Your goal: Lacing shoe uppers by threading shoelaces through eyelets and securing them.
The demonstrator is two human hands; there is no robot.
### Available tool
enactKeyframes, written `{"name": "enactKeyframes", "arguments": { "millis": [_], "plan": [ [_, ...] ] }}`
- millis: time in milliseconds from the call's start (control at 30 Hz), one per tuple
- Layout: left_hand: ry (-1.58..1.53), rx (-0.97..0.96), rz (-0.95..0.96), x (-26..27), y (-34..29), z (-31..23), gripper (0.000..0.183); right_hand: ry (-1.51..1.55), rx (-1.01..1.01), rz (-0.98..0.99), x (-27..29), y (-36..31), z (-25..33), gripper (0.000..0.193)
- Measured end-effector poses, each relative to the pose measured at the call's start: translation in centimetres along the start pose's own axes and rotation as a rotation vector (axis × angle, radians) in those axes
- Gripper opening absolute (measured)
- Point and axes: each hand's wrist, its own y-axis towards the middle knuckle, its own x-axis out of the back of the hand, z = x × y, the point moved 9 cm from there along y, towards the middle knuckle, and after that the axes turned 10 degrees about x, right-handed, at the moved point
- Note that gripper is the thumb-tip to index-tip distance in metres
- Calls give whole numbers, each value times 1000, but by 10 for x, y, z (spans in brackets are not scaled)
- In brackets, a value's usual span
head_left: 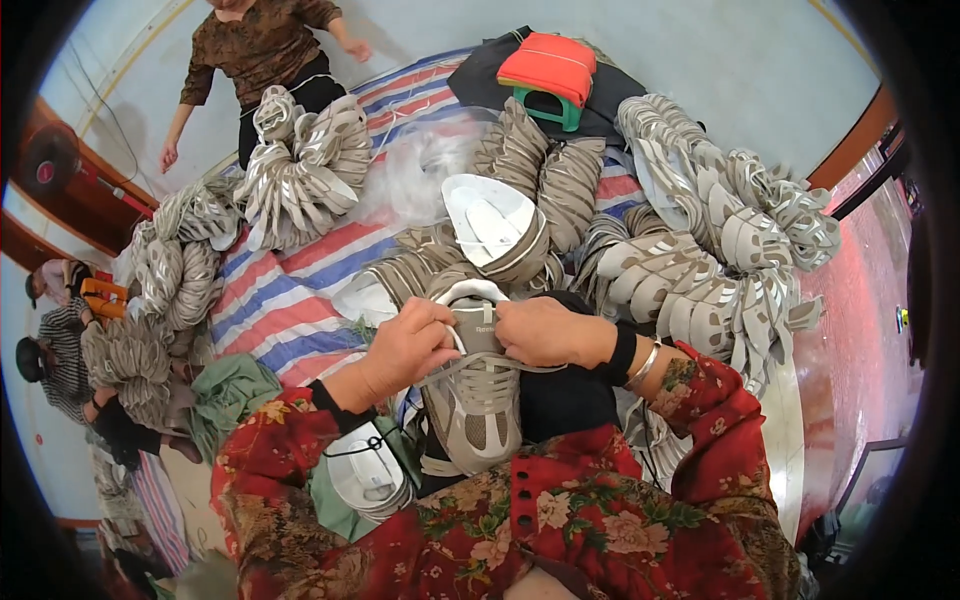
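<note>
Pinching at the opening of a grey-beige shoe upper (pixel 472 425) in the head view, the left hand (pixel 412 342) grips its left edge and the right hand (pixel 552 332) its right, fingers curled and pressed close. Upright between them stands the tongue (pixel 474 345), bearing small dark lettering beneath a pale loop (pixel 489 313). The upper lies over the lap, toe toward the person, with bundled uppers (pixel 680 285) beyond on a striped sheet (pixel 290 262).

Counted: 2 hands (pixel 408 343), 1 held shoe (pixel 473 405), 2 wristbands (pixel 624 350), 1 bracelet (pixel 646 364), 1 green stool (pixel 570 114), 1 red pad (pixel 548 65), 1 orange box (pixel 104 298), at least 3 co-workers (pixel 258 52), over 10 shoe stacks (pixel 572 195) (exact number unclear).
</note>
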Motion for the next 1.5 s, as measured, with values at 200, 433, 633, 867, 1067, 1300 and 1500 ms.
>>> {"name": "enactKeyframes", "arguments": {
  "millis": [200, 433, 633, 867, 1067, 1300, 1500],
  "plan": [
    [-117, 117, 48, 10, -4, 18, 36, 949, -242, -488, 51, -4, -17, 13],
    [-56, 55, 220, 6, -9, 17, 33, 326, 74, -517, 41, 21, 26, 11],
    [-65, 101, 280, 2, -11, 16, 31, -6, 178, -339, 20, 37, 55, 8],
    [-94, 172, 229, 8, -7, 15, 28, -46, 207, -481, 29, 27, 50, 10],
    [-99, 252, 176, 8, -17, 21, 26, 540, -167, -991, 107, -23, -44, 14],
    [-134, 293, 109, 5, -20, 19, 26, 3, 117, -386, 26, 26, 41, 10],
    [-117, 259, -31, 12, -26, 14, 21, -123, 140, -374, 30, 34, 41, 12]
  ]
}}
